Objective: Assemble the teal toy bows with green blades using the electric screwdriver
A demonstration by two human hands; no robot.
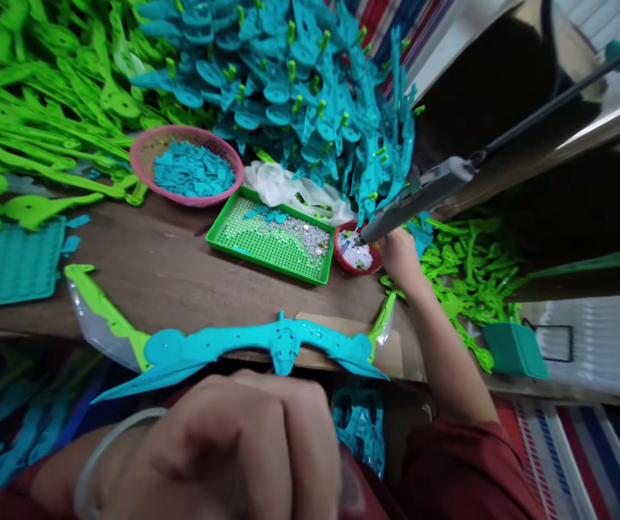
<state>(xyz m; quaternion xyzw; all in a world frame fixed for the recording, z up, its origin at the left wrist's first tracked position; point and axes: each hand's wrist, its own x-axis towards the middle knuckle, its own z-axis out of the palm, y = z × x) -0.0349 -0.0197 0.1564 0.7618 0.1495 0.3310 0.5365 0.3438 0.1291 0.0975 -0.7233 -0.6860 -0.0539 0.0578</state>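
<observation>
Head-worn camera, looking forward and down on workbench; left hand close.

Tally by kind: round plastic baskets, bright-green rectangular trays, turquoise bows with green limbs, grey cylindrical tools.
Pink round plastic basket, red round plastic basket: 2
Bright-green rectangular tray: 1
Turquoise bow with green limbs: 1
Grey cylindrical tool: 1
Total: 5

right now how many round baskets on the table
2: a pink basket up-left of the green tray, and a smaller red basket at its right end, by the right hand. More may be hidden.
</observation>
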